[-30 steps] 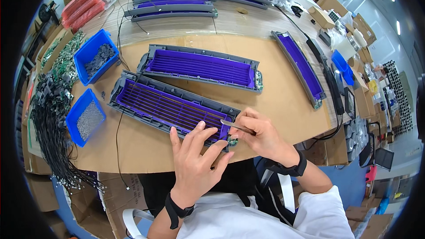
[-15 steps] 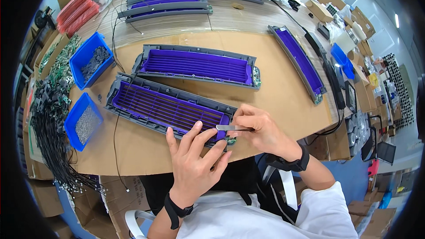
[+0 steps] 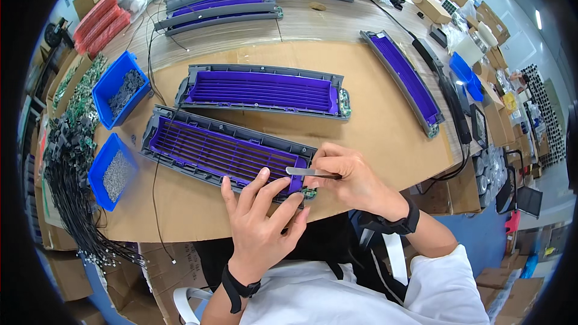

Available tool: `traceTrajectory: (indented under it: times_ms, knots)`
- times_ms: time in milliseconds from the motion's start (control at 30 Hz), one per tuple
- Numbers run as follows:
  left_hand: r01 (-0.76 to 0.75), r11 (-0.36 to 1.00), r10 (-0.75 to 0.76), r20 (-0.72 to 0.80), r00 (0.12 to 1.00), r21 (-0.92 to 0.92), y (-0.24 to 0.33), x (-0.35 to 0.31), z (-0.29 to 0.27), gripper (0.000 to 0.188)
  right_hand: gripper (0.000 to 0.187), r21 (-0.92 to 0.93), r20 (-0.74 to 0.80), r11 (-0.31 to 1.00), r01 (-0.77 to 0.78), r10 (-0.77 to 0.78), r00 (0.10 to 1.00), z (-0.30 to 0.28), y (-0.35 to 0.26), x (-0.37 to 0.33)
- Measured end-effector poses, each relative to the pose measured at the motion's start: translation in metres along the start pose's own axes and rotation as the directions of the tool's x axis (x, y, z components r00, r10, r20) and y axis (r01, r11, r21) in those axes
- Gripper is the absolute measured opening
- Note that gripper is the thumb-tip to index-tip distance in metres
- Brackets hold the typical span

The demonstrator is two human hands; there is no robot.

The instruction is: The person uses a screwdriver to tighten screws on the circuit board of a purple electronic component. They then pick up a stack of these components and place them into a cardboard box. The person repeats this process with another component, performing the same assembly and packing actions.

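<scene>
In front of me a grey and purple slatted panel [image 3: 223, 150] lies at a slant on the brown board. My left hand [image 3: 263, 213] rests over its near right edge, fingers spread, with fingertips touching the panel. My right hand [image 3: 351, 180] pinches metal tweezers [image 3: 310, 173] at the panel's right end, their broad end pointing left over the purple frame. A small green circuit board [image 3: 309, 193] shows beside the right hand, partly covered by the fingers. Just behind lies a second slatted panel [image 3: 260, 91], with a green circuit board [image 3: 344, 103] at its right end.
Two blue bins [image 3: 99, 93] of small parts stand at left, beside bundled black cables [image 3: 72, 186] and circuit boards. Another panel [image 3: 404, 81] lies at right, near a black cord. More panels [image 3: 217, 9] line the back. A thin cable [image 3: 158, 204] crosses the near panel.
The view has shifted slightly. Both hands stay at the panel's right end, and the tweezers remain in my right hand with almost the same tilt.
</scene>
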State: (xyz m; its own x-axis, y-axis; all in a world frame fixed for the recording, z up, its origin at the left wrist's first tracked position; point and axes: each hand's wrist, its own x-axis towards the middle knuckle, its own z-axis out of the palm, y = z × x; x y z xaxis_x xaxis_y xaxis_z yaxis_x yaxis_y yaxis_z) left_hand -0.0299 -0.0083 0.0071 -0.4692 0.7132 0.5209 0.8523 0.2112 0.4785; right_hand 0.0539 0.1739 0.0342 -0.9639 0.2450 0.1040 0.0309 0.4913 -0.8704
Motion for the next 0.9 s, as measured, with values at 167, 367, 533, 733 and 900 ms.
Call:
traceTrajectory:
  times_ms: [167,367,533,733,900]
  knots:
    - [-0.014,1.0,0.015,-0.004,1.0,0.024,-0.0008,-0.0014,0.0014,0.015,0.016,0.009,0.043,1.0,0.003,-0.003,0.999,-0.0036,0.0021,0.0021]
    - [-0.017,1.0,0.017,0.002,1.0,0.024,-0.0009,-0.0014,0.0013,0.015,0.014,0.037,0.009,0.999,-0.007,0.007,1.0,-0.0002,0.0017,0.0014]
    - [-0.019,0.999,0.019,-0.002,1.0,0.027,-0.001,-0.0014,0.0021,0.015,0.01,-0.075,-0.026,0.997,0.005,-0.007,1.0,0.0022,-0.003,-0.0004]
    - [-0.021,0.999,0.021,-0.001,1.0,0.036,-0.0009,-0.0016,0.0019,0.016,0.011,-0.092,-0.001,0.994,0.053,-0.053,0.999,0.0005,0.0014,-0.0004]
    - [-0.026,0.999,0.026,-0.003,1.0,0.041,-0.0016,-0.0024,0.0022,0.017,0.013,-0.111,-0.008,0.993,0.045,-0.046,0.999,0.0024,0.003,-0.0014]
